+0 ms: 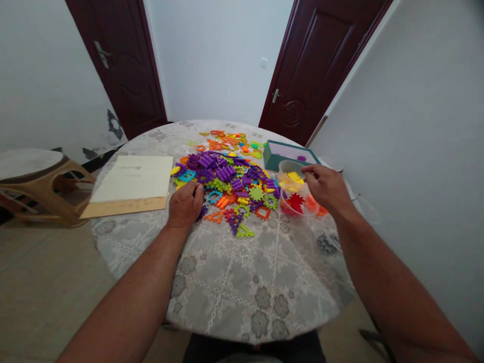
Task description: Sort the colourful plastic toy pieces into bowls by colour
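Observation:
A heap of plastic building pieces [227, 174] in purple, orange, green, blue and yellow covers the middle of the round table. At its near left edge, my left hand [185, 204] rests closed, its palm side hidden. My right hand [328, 187] hovers over the right side with fingers pinched together; whatever may be between them is hidden. Below and left of its fingertips stand clear plastic tubs: one with yellow pieces [293, 177], another with red pieces [295, 202]. Orange-red pieces [312, 204] show in a further clear container, partly under the right hand.
Behind the tubs is a green box [273, 157] with a purple piece inside. A pale sheet on a board [130, 181] lies at left. Grey pieces [327, 244] sit at the right edge near clear plastic. A stool [56, 184] stands left of the table.

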Demonstrator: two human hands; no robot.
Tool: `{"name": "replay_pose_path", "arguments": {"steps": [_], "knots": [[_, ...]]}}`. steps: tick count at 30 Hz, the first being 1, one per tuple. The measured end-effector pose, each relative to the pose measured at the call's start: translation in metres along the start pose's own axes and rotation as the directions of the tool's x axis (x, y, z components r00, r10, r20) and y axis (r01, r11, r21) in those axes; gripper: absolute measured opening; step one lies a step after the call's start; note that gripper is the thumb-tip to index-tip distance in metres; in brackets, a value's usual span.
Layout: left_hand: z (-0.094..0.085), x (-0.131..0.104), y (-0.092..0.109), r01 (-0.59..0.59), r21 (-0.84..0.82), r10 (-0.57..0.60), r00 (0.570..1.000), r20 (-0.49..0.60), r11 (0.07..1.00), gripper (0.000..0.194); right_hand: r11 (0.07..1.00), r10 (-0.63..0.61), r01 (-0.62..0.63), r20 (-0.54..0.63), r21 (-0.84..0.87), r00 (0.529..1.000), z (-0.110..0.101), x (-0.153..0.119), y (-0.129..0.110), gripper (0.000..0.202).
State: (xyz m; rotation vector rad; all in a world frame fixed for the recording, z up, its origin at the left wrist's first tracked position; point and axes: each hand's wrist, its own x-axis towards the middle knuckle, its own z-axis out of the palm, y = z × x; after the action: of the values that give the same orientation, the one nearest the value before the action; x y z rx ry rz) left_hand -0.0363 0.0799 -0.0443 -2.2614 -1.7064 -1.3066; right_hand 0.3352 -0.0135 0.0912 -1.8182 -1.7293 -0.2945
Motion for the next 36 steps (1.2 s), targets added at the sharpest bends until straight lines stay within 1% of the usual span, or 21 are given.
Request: {"name": "replay_pose_path", "arguments": {"steps": [2, 4, 6, 8, 9, 11, 13, 15, 17, 20, 23, 25, 28, 30, 32, 34, 36], "knots": [[0.0, 0.0, 0.0, -0.003, -0.005, 0.003, 1.0, 0.003, 1.0, 0.029, 0.998, 0.056, -0.057, -0.02, -0.012, 0.998, -0.015, 0.0, 0.01, 0.031], [0.001, 0.001, -0.001, -0.002, 0.0, 0.002, 1.0, -0.007, 1.0, 0.028, 0.997, 0.07, -0.069, 0.011, -0.032, 0.998, -0.035, -0.011, 0.017, 0.032], [0.002, 0.001, -0.003, 0.007, 0.015, -0.006, 1.0, -0.025, 1.0, 0.027, 0.997, 0.065, -0.061, 0.073, -0.054, 0.995, -0.057, -0.036, 0.022, 0.034], [0.003, 0.002, -0.004, 0.008, 0.021, -0.008, 1.0, -0.029, 1.0, 0.026, 0.996, 0.053, -0.044, 0.106, -0.081, 0.993, -0.073, -0.072, 0.027, 0.037], [0.004, 0.002, -0.005, 0.006, 0.02, -0.006, 1.0, -0.024, 1.0, 0.025, 0.995, 0.044, -0.034, 0.103, -0.097, 0.994, -0.079, -0.092, 0.03, 0.038], [0.004, 0.002, -0.006, -0.002, 0.014, 0.002, 1.0, -0.018, 1.0, 0.024, 0.992, 0.016, -0.006, 0.083, -0.128, 0.996, -0.083, -0.134, 0.04, 0.041], [0.004, 0.003, -0.006, -0.009, 0.018, 0.01, 1.0, -0.024, 1.0, 0.023, 0.99, 0.006, 0.005, 0.077, -0.14, 0.997, -0.078, -0.17, 0.051, 0.042], [0.004, 0.003, -0.006, -0.014, 0.032, 0.015, 0.999, -0.028, 0.999, 0.022, 0.992, 0.016, -0.005, 0.084, -0.13, 0.996, -0.068, -0.196, 0.059, 0.041], [0.004, 0.003, -0.004, -0.011, 0.051, 0.012, 1.0, -0.022, 0.999, 0.021, 0.994, 0.029, -0.02, 0.083, -0.107, 0.996, -0.055, -0.21, 0.062, 0.036], [0.002, 0.003, -0.002, 0.021, 0.073, -0.02, 1.0, -0.011, 0.997, 0.019, 0.997, 0.032, -0.028, 0.051, -0.073, 0.998, -0.037, -0.212, 0.059, 0.029], [0.001, 0.003, -0.002, 0.03, 0.073, -0.03, 1.0, -0.002, 0.997, 0.02, 0.998, 0.025, -0.024, 0.023, -0.053, 0.999, -0.025, -0.207, 0.055, 0.026], [0.001, 0.003, -0.002, 0.014, 0.06, -0.014, 1.0, 0.002, 0.998, 0.023, 0.998, 0.023, -0.022, 0.004, -0.064, 1.0, -0.022, -0.205, 0.053, 0.025], [0.001, 0.002, -0.001, 0.006, 0.039, -0.006, 1.0, -0.002, 0.999, 0.026, 0.995, 0.001, -0.007, -0.053, -0.104, 0.999, -0.023, -0.204, 0.046, 0.026], [0.001, 0.001, 0.0, 0.005, 0.041, -0.005, 1.0, 0.001, 0.999, 0.028, 0.994, -0.013, 0.002, -0.099, -0.114, 0.995, -0.025, -0.202, 0.034, 0.027], [0.001, 0.001, 0.001, 0.003, 0.039, -0.003, 1.0, 0.005, 0.999, 0.028, 0.996, -0.032, 0.023, -0.113, -0.084, 0.993, -0.028, -0.197, 0.015, 0.029], [0.001, 0.0, 0.001, 0.001, 0.032, -0.002, 1.0, 0.009, 0.999, 0.028, 0.998, -0.061, 0.06, -0.075, -0.015, 0.995, -0.027, -0.191, -0.01, 0.03], [0.001, -0.001, 0.002, -0.001, 0.019, 0.001, 1.0, 0.014, 1.0, 0.028, 0.992, -0.103, 0.102, 0.011, 0.076, 0.995, -0.021, -0.185, -0.034, 0.03]]}}
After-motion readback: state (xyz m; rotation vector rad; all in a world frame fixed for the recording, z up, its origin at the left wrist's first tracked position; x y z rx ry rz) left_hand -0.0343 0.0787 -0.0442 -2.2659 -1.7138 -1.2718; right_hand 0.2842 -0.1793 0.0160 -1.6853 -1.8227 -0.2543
